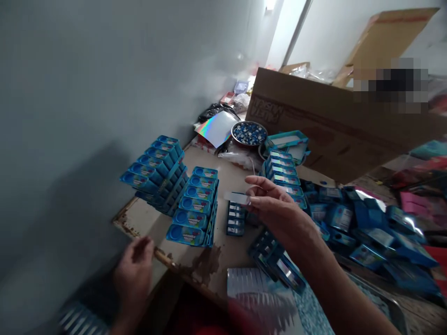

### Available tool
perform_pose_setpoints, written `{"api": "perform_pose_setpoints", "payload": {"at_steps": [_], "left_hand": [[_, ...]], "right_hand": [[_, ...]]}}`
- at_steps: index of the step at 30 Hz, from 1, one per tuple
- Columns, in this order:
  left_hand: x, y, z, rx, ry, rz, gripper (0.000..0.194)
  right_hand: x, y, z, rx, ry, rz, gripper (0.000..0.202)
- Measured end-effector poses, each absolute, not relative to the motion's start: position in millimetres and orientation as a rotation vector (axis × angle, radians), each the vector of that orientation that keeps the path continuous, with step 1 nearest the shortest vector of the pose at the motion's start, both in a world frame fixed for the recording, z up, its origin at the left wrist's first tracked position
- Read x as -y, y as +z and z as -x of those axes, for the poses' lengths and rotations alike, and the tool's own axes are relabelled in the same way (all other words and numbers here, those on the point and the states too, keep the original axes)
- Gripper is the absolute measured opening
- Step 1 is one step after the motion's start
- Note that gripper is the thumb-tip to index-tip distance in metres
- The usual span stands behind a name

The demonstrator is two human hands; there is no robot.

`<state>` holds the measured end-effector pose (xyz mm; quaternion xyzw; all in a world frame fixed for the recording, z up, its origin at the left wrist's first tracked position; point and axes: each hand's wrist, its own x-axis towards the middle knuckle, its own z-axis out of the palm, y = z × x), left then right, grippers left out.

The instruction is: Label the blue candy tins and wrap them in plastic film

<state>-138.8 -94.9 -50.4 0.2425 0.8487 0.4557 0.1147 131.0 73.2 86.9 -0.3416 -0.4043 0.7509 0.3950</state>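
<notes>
My right hand (270, 200) pinches a small pale, shiny strip (237, 198) between thumb and fingers. It is above a row of small blue boxes (235, 222) with silvery patches. My left hand (136, 265) is at the table's front left edge, blurred, its fingers curled and nothing clearly visible in them. Beyond it stand stacked blue boxes (153, 167), and to its right is a row of blue printed boxes (193, 204). A sheet of silvery strips (260, 293) is at the near edge, below more blue boxes (275, 260).
A steel bowl of small blue and white pieces (249, 133) stands at the back beside a rainbow-sheened sheet (218, 128). A large cardboard box (314, 121) blocks the back right. Loose blue boxes (366, 228) heap at right; the grey wall (87, 83) borders the left.
</notes>
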Motion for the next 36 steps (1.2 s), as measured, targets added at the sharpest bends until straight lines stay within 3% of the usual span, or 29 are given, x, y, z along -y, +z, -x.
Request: {"api": "perform_pose_setpoints", "payload": {"at_steps": [4, 8, 17, 22, 28, 36], "left_hand": [[40, 37, 167, -2.087, 1.510, -0.896, 0.054], [-29, 67, 165, -1.416, 1.336, -0.824, 0.083], [-80, 33, 181, -1.203, 1.160, -0.613, 0.036], [-93, 32, 184, -1.196, 1.194, -0.604, 0.033], [-109, 19, 185, -1.293, 1.257, -0.589, 0.033], [-116, 2, 184, -1.301, 1.242, -0.494, 0.033]], "right_hand": [[-93, 87, -81, 1.003, 1.968, 0.813, 0.039], [-103, 83, -40, 0.976, 1.968, 0.816, 0.038], [-115, 61, -10, 1.015, 1.920, 0.931, 0.039], [-125, 49, -6, 1.128, 1.565, 1.177, 0.043], [-139, 37, 9, 1.365, 1.067, 1.406, 0.032], [-146, 28, 15, 1.488, 0.945, 1.465, 0.028]]}}
